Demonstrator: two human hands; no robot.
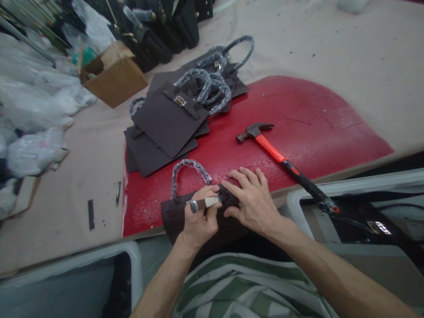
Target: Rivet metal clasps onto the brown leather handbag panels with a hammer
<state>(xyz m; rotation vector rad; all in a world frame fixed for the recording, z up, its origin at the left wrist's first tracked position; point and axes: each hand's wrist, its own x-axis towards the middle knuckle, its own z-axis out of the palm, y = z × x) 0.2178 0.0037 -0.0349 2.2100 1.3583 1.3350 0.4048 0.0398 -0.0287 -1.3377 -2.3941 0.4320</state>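
My left hand [200, 218] is closed round a short tool [202, 204] with a metal-capped, brown and pale handle; its working end is hidden. Below the tool lies a dark brown bag panel [172, 212], its lower part hanging over the table edge. A plastic-wrapped handle [190, 163] arches up from this panel. My right hand [253, 198] rests on the panel's right part, fingers spread, with thumb and forefinger close to the tool. Just beyond it, a claw hammer [271, 150] with an orange and black handle lies on the red mat [318, 119].
Dark brown panels [168, 119] with wrapped handles are piled at the mat's back left. Behind stand a cardboard box [114, 79] and black bags [159, 35]. White bins flank me, one at left [129, 251] and one at right [294, 207]. Plastic bags [36, 150] crowd the far left.
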